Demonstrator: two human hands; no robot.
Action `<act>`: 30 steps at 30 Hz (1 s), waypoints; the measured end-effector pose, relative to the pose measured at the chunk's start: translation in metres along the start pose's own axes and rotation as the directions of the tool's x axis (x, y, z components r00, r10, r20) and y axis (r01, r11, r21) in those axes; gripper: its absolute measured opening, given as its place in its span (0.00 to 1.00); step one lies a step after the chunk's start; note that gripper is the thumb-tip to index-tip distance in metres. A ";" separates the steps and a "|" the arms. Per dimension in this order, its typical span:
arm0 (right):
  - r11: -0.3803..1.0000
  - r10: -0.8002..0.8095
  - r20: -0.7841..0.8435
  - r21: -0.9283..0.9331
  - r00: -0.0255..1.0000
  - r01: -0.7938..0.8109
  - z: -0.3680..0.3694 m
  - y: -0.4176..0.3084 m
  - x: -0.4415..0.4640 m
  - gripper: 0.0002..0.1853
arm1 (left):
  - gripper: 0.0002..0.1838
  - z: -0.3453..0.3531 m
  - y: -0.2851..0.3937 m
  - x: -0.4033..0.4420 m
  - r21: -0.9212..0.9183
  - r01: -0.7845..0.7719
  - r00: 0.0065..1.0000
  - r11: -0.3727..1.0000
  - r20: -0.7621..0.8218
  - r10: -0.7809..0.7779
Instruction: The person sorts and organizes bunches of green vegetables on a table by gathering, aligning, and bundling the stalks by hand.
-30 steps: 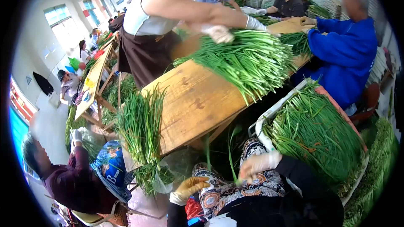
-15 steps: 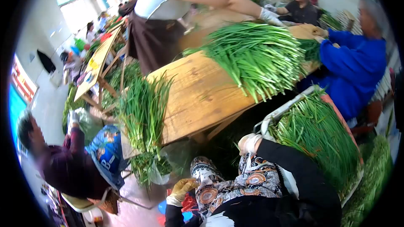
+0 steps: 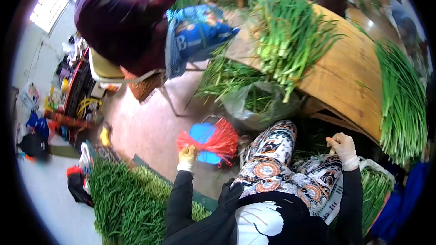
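Observation:
My left hand (image 3: 187, 158), in a pale glove with yellowed fingers, is closed at the left end of a bundle of red strings (image 3: 225, 141). The bundle lies across a blue stool-like object (image 3: 202, 132) above the pink floor. My right hand (image 3: 344, 149), in a whitish glove, is over my right knee with its fingers curled in, and nothing shows in them. Ahead, bunched green stalks (image 3: 284, 41) lie on the wooden table (image 3: 338, 70), above a clear plastic bag (image 3: 254, 104) of greens by my knees.
A large pile of stalks (image 3: 404, 104) hangs over the table's right edge. A crate of greens (image 3: 372, 190) stands at my right, and more greens (image 3: 127, 199) lie at lower left. A person in a dark purple top (image 3: 125, 22) sits at upper left with a blue bag (image 3: 195, 38).
The view has swung left and down. My left hand has reached the red strings and closed on them. The green strand seen near my right hand a second ago no longer shows.

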State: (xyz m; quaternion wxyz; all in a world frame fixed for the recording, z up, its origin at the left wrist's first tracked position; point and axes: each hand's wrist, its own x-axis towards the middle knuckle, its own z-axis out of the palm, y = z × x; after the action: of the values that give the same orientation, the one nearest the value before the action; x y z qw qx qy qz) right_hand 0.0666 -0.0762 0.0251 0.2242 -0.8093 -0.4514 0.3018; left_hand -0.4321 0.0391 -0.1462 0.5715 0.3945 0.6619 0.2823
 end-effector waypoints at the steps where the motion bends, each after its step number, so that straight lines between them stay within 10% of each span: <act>1: 0.999 0.023 0.023 0.025 0.999 -0.024 0.008 -0.003 0.003 0.15 | 0.13 -0.008 -0.008 0.000 -0.015 0.001 0.997 1.000 -0.071 -0.003; 7: 0.999 0.030 0.125 0.012 0.992 -0.032 0.045 0.004 0.022 0.12 | 0.12 -0.018 -0.034 -0.006 0.286 0.051 0.903 0.957 -0.422 0.078; 11: 0.998 0.048 0.204 0.016 0.978 -0.053 0.070 -0.018 0.034 0.10 | 0.13 -0.015 -0.062 0.033 0.626 -0.214 0.858 0.750 -0.247 0.451; 17: 0.970 -0.111 0.343 -0.166 0.933 0.176 0.099 -0.060 0.049 0.10 | 0.24 0.030 -0.040 0.098 0.852 -0.017 0.962 0.524 -0.128 0.240; 22: 0.969 -0.132 0.414 -0.138 0.901 0.205 0.112 -0.071 0.046 0.09 | 0.11 0.039 -0.069 0.124 0.949 0.015 0.997 0.315 -0.038 0.068; 26: 0.942 -0.198 0.399 -0.173 0.895 0.286 0.111 -0.070 0.041 0.08 | 0.10 0.009 -0.052 0.101 0.864 -0.022 0.968 0.503 -0.107 0.226; 30: 0.963 -0.188 0.444 -0.094 0.876 0.254 0.114 -0.064 0.037 0.09 | 0.10 -0.045 -0.035 0.074 0.278 -0.112 0.977 0.954 -0.143 0.157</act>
State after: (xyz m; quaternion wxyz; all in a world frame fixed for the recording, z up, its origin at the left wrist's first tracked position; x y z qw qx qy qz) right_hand -0.0349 -0.0025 -0.0265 0.0907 -0.6797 -0.6007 0.4111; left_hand -0.4854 0.0862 -0.2065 0.4361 0.4880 0.7100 0.2599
